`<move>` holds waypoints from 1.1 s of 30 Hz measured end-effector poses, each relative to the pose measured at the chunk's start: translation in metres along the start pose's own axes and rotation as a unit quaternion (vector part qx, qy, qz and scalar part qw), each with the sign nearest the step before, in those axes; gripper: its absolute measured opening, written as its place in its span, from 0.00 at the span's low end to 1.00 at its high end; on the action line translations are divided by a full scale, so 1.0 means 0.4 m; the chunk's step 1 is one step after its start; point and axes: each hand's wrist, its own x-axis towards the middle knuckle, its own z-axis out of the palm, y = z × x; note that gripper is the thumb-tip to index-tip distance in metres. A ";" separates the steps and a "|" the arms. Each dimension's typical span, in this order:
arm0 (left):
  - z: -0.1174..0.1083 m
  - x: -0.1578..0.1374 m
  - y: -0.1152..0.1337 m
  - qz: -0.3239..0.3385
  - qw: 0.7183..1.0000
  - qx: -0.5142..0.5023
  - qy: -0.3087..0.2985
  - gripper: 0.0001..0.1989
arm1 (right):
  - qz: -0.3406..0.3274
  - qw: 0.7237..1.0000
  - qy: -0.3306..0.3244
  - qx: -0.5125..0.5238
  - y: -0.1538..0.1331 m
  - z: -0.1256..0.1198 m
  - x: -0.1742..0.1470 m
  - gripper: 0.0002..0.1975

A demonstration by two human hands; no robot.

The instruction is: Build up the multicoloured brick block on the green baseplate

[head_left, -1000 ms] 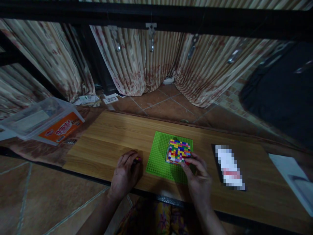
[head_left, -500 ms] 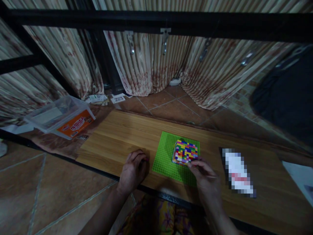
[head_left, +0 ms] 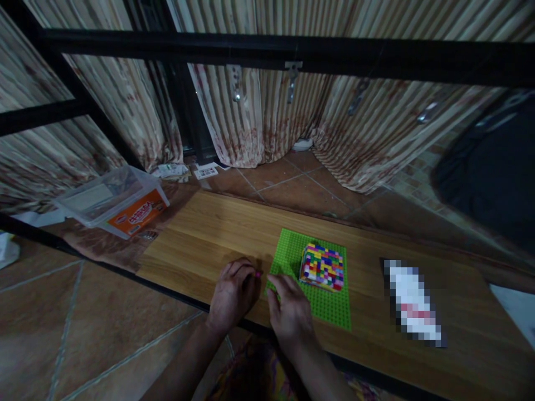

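Note:
A block of many small coloured toy bricks (head_left: 322,267) sits on the green studded baseplate (head_left: 326,305), toward its right side. My left hand (head_left: 234,289) rests on the tabletop just left of the plate, its fingers curled. A tiny pink brick (head_left: 258,274) shows at the fingertips, held there; whatever else the curled fingers cover is hidden. Over the plate's lower left corner is my right hand (head_left: 290,312), with thumb and forefinger a little apart and no brick visible between them. Its fingertips point at the pink brick without touching it.
The wooden table (head_left: 200,228) runs across the view. A clear plastic box (head_left: 121,200) with an orange label stands beyond its left end. To the right lies a blurred-out flat item (head_left: 413,303). Black metal bars (head_left: 259,53) and striped curtains (head_left: 238,120) stand behind.
My right hand has moved left, from the brick block to beside my left hand. The left hand stays in place, and the pink brick now shows at its fingertips. The view has shifted slightly.

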 end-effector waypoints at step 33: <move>-0.009 -0.009 -0.037 0.074 0.996 0.019 0.045 0.04 | 0.219 0.961 0.132 0.106 0.068 -0.194 -0.078 0.07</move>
